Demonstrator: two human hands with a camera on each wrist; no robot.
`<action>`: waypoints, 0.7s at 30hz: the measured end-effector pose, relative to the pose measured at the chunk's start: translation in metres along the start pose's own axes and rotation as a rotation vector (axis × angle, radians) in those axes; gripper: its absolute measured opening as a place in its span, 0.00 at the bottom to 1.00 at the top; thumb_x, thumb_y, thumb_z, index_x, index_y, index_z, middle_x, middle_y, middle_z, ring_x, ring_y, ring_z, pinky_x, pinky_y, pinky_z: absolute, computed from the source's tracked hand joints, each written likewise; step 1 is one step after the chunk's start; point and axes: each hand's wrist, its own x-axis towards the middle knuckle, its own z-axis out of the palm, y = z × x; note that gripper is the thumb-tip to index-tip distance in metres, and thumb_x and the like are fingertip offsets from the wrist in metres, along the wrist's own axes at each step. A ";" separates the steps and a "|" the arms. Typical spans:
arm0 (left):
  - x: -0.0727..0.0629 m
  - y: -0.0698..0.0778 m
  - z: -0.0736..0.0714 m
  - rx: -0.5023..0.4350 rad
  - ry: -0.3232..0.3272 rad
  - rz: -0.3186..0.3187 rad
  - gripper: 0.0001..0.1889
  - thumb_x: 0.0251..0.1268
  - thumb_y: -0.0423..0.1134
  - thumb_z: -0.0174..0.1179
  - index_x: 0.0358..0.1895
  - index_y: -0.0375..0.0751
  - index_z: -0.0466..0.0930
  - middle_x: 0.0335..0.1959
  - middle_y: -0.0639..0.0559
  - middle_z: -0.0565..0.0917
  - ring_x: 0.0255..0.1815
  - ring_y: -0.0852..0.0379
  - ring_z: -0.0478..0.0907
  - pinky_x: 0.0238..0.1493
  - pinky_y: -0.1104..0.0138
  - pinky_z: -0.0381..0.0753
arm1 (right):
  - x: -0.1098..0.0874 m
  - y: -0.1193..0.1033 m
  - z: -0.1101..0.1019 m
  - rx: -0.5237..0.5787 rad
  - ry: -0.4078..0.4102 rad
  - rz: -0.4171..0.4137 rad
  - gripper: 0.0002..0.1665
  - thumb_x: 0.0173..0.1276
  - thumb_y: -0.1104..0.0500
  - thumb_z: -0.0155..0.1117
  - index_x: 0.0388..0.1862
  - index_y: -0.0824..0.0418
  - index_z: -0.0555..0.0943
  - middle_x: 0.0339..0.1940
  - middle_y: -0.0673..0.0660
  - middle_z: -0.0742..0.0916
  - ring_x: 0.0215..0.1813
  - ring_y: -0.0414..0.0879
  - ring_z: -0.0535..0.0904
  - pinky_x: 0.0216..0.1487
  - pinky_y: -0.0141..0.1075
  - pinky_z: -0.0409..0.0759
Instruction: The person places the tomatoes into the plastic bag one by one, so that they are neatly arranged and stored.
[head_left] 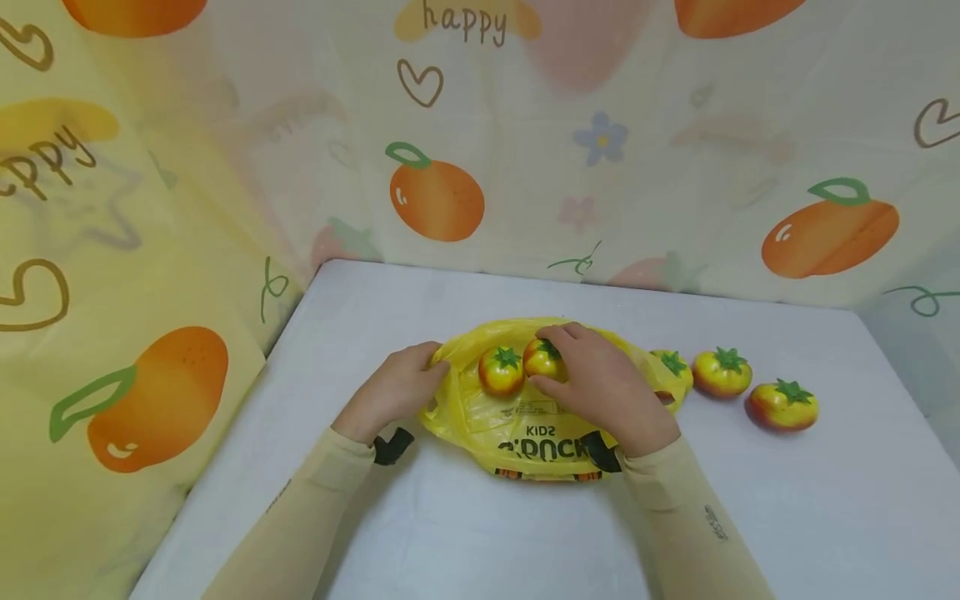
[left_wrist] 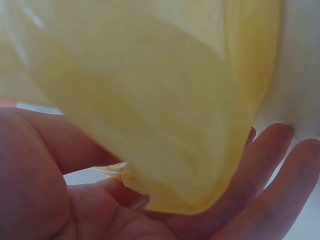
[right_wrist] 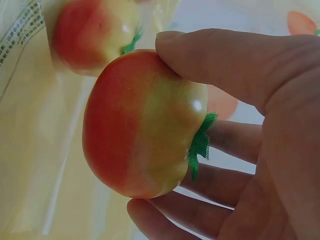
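A yellow plastic bag (head_left: pixel 480 429) with black lettering lies on the white table, its mouth spread wide. My left hand (head_left: pixel 393 385) grips the bag's left edge; in the left wrist view the thin yellow film (left_wrist: pixel 165 125) hangs between thumb and fingers. Over the bag, my right hand (head_left: pixel 611 387) holds a red-and-yellow toy tomato (right_wrist: pixel 145 125) with a green fabric leaf, thumb on one side and fingertips on the other. Another toy tomato (head_left: pixel 501 372) sits inside the bag, just left of the held one.
To the right of the bag stand more toy tomatoes: one (head_left: pixel 675 365) partly behind the bag's edge, one (head_left: pixel 722 373) beside it, and one (head_left: pixel 782 407) farther right. A fruit-printed curtain (head_left: pixel 517 192) borders the white table (head_left: pixel 450 533) at the back and left.
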 end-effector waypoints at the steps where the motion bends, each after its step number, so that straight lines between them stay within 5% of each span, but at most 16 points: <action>1: 0.000 0.000 0.000 0.004 0.002 0.001 0.21 0.88 0.47 0.48 0.71 0.42 0.78 0.53 0.47 0.87 0.42 0.52 0.80 0.47 0.62 0.80 | 0.001 0.000 0.001 0.000 -0.002 0.002 0.40 0.71 0.41 0.76 0.76 0.54 0.76 0.72 0.60 0.83 0.70 0.59 0.81 0.73 0.57 0.80; 21: -0.001 0.005 0.004 0.022 0.010 -0.025 0.22 0.87 0.48 0.50 0.72 0.42 0.77 0.55 0.47 0.86 0.44 0.51 0.80 0.47 0.62 0.79 | 0.007 0.013 0.011 0.013 -0.012 0.020 0.41 0.73 0.41 0.75 0.78 0.55 0.74 0.76 0.61 0.81 0.74 0.60 0.78 0.76 0.58 0.77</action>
